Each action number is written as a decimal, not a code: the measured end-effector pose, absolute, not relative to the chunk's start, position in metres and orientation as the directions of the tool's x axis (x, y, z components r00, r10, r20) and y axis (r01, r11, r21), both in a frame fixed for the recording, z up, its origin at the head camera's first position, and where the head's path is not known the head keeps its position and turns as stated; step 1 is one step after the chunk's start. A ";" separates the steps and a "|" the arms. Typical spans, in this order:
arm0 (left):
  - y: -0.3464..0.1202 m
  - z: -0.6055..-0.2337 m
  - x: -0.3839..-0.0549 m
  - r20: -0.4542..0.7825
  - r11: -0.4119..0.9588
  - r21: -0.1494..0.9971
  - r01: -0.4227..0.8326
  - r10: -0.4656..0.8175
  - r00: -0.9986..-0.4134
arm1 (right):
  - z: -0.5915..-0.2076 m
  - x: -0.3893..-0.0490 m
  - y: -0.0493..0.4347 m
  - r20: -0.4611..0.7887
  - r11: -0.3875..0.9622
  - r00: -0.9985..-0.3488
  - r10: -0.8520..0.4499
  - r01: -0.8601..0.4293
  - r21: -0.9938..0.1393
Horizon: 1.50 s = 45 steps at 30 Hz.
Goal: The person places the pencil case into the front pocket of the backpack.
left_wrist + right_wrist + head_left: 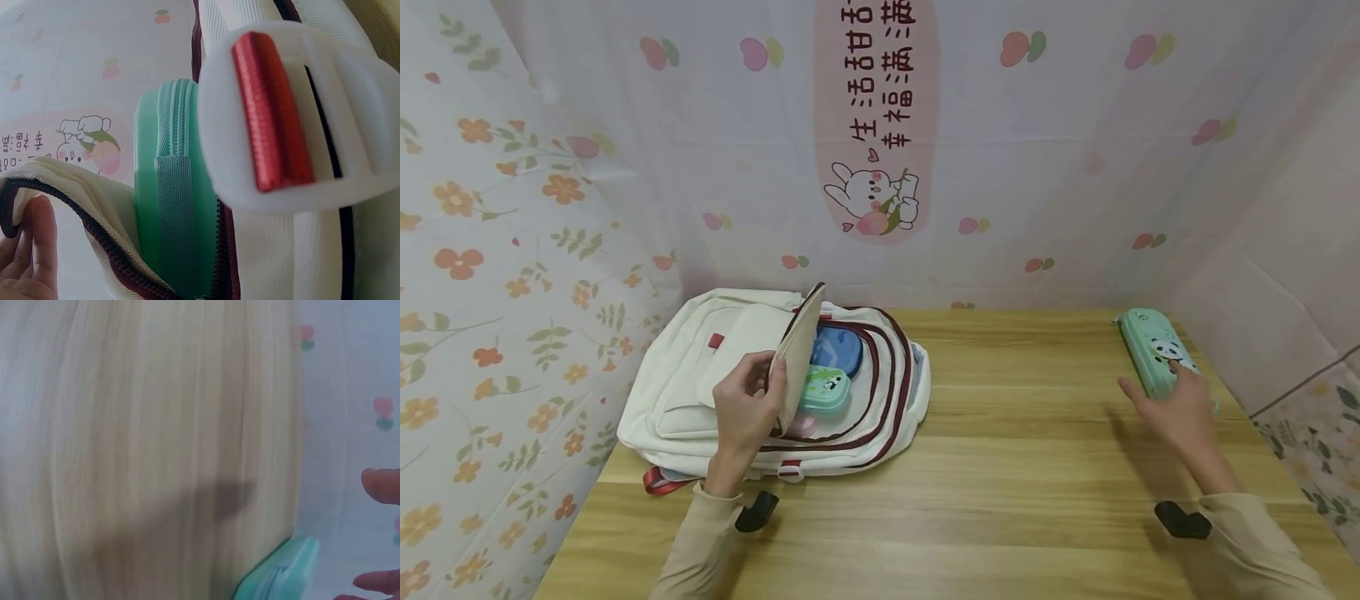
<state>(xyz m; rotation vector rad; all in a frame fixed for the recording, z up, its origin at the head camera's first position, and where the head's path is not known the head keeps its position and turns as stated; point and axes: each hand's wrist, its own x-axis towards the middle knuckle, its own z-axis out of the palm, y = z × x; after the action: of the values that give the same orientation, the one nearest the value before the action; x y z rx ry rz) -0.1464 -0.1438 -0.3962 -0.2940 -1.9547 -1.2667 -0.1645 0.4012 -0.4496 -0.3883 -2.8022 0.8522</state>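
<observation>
Left grip (748, 396) pinches the flap (798, 358) of the bag (681, 375); right grip (1180, 412), unclenched, is at the mint case (1152, 354) on the table (1000, 433). Blue case (838, 348) and green case (823, 392) already lie inside; mint case remains outside.

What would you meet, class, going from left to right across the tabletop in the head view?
Red strap loop → left hand → blue case → mint panda case.

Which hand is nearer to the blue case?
Left. The left hand holds the backpack flap beside the blue case; the right hand is across the table, by the green case there.
</observation>
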 end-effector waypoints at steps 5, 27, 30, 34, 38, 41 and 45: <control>-0.144 -0.397 -0.147 0.707 0.474 0.676 0.564 -0.204 -0.677 | -0.460 -0.164 0.420 0.100 0.778 -0.923 0.372 0.251 -0.576; -0.145 -0.398 -0.147 0.710 0.477 0.671 0.567 -0.194 -0.677 | -0.482 -0.163 0.451 0.024 0.744 -0.895 0.445 0.355 -0.566; -0.145 -0.397 -0.147 0.706 0.486 0.671 0.560 -0.190 -0.682 | -0.486 -0.163 0.451 0.056 0.742 -0.882 0.468 0.358 -0.567; -0.145 -0.396 -0.147 0.702 0.492 0.673 0.552 -0.190 -0.686 | -0.487 -0.164 0.451 0.056 0.734 -0.868 0.493 0.381 -0.563; -0.145 -0.397 -0.147 0.700 0.485 0.677 0.554 -0.190 -0.689 | -0.486 -0.164 0.451 0.046 0.719 -0.857 0.512 0.399 -0.568; -0.145 -0.398 -0.148 0.698 0.480 0.679 0.556 -0.187 -0.691 | -0.486 -0.164 0.451 0.042 0.704 -0.848 0.529 0.411 -0.579; -0.144 -0.398 -0.148 0.701 0.482 0.676 0.557 -0.187 -0.689 | -0.487 -0.164 0.451 0.050 0.702 -0.845 0.532 0.408 -0.584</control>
<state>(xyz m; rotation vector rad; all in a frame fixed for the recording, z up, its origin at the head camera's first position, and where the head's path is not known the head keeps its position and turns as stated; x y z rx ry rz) -0.1481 -0.1445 -0.3985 -0.3059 -1.9815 -1.2650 -0.1642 0.4512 -0.4865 -0.7546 -2.6953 0.8490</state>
